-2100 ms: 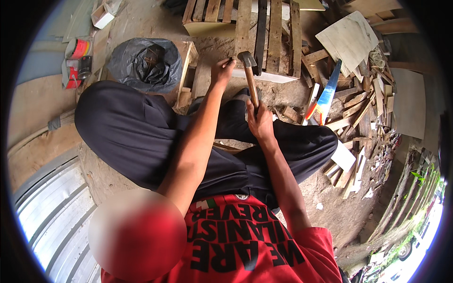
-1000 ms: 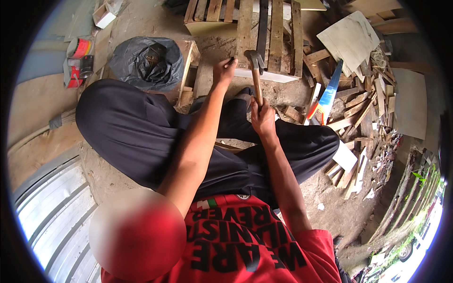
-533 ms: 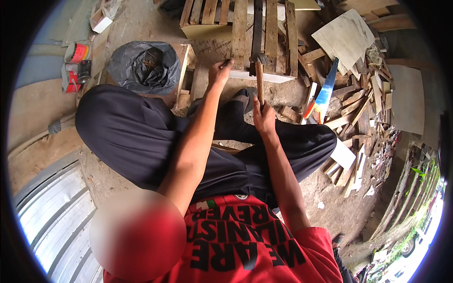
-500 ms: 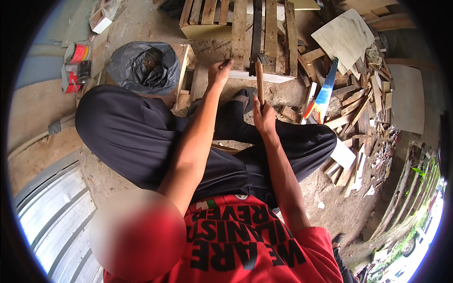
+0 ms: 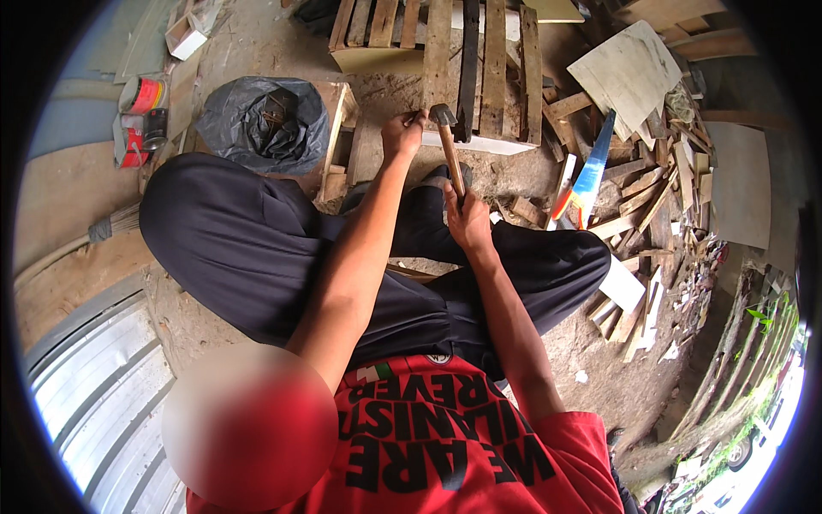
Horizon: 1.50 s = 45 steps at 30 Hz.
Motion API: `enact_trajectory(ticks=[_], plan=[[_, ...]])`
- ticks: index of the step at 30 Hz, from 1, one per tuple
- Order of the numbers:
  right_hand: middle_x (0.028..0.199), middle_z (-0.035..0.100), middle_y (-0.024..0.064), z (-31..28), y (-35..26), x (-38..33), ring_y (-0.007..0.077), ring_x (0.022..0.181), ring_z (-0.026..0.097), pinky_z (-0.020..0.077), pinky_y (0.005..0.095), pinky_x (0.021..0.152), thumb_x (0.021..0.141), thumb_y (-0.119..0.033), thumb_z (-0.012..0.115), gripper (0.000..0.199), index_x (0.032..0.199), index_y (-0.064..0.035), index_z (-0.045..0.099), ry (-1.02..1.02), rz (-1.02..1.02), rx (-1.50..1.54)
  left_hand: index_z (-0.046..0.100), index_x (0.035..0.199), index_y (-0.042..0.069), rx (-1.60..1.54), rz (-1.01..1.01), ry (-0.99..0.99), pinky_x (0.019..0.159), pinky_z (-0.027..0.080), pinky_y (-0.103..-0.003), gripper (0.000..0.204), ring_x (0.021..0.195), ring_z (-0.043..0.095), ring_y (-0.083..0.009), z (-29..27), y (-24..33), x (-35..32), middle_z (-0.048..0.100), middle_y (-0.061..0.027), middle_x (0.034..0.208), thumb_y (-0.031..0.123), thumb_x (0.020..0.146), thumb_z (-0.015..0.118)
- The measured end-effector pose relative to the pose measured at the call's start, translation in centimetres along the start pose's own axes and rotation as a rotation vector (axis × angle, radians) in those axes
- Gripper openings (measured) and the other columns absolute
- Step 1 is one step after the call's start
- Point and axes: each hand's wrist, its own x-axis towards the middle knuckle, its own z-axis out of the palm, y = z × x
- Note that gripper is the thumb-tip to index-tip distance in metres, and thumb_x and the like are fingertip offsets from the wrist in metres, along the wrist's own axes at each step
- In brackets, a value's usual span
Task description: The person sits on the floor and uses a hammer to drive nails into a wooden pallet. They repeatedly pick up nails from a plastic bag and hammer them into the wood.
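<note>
Showing a person seated before a slatted wooden frame (image 5: 495, 77), the view suggests hammer work at the near end of a pale slat. A further blow would likely call for a steady aim and left fingers kept clear of the hammer head. The frame, the largest thing worked on, lies directly ahead of the knees; its slats are rough, stained brown and spaced apart, one dark slat (image 5: 467, 73) runs among them, and a white strip edges the near side. Right of the frame spreads a heap of scrap wood (image 5: 640, 184); left of it sits a black plastic bag (image 5: 224, 128). A handsaw (image 5: 592, 167) rests to the frame's right. The hammer (image 5: 454, 161) slants up to the frame's near left corner; contact cannot be judged. The right hand (image 5: 470, 224) wraps its handle. The left hand (image 5: 402, 135), at that same corner, has bent fingers; whether they pinch anything cannot be told.
</note>
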Motion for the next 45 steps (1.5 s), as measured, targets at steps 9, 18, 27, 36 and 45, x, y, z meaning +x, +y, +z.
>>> enact_trajectory(ticks=[9, 18, 27, 36, 45], plan=[[0.057, 0.054, 0.0305, 0.9, 1.6, 0.2, 0.0516, 0.060, 0.059, 0.0425, 0.0522, 0.045, 0.097, -0.030, 0.063, 0.043, 0.072, 0.0013, 0.047, 0.075, -0.123, -0.024, 0.074, 0.106, 0.003, -0.083, 0.004, -0.049, 0.079, 0.050, -0.031, 0.036, 0.086, 0.068, -0.0190, -0.1, -1.4, 0.6, 0.075, -0.0132, 0.093, 0.034, 0.087, 0.071], [0.056, 0.053, 0.0273, 1.0, 2.0, 0.4, 0.0481, 0.057, 0.060, 0.0437, 0.0477, 0.044, 0.096, -0.030, 0.065, 0.044, 0.073, 0.0043, 0.052, 0.086, -0.135, -0.008, 0.074, 0.112, 0.008, -0.210, -0.169, -0.158, 0.073, 0.050, -0.031, 0.037, 0.091, 0.063, -0.0142, -1.1, -1.3, 0.7, 0.072, -0.0029, 0.105, 0.033, 0.086, 0.075], [0.055, 0.053, 0.0274, 0.8, -0.9, 0.4, 0.0499, 0.054, 0.057, 0.0404, 0.0517, 0.043, 0.095, -0.023, 0.065, 0.033, 0.084, 0.0022, 0.048, 0.096, -0.161, 0.041, 0.074, 0.112, 0.006, -0.303, -0.376, -0.123, 0.084, 0.049, -0.032, 0.036, 0.095, 0.065, -0.0186, -1.3, 1.3, 0.0, 0.073, -0.0083, 0.107, 0.024, 0.082, 0.080], [0.053, 0.052, 0.0253, 1.5, 0.9, 0.3, 0.0468, 0.047, 0.055, 0.0391, 0.0490, 0.040, 0.094, -0.019, 0.067, 0.031, 0.087, 0.0043, 0.047, 0.197, -0.282, 0.079, 0.072, 0.115, 0.006, -0.298, -0.312, -0.163, 0.088, 0.049, -0.035, 0.040, 0.104, 0.062, -0.0211, -1.1, -1.1, 1.3, 0.071, -0.0072, 0.113, 0.027, 0.082, 0.079], [0.061, 0.056, 0.0311, 0.7, 0.0, -0.2, 0.0509, 0.060, 0.059, 0.0427, 0.0528, 0.046, 0.096, -0.024, 0.063, 0.034, 0.081, 0.0038, 0.050, 0.067, -0.126, 0.026, 0.070, 0.120, 0.011, -0.238, -0.336, -0.223, 0.082, 0.051, -0.033, 0.042, 0.108, 0.060, -0.0171, -1.3, -0.8, 1.4, 0.068, -0.0032, 0.119, 0.030, 0.083, 0.078]])
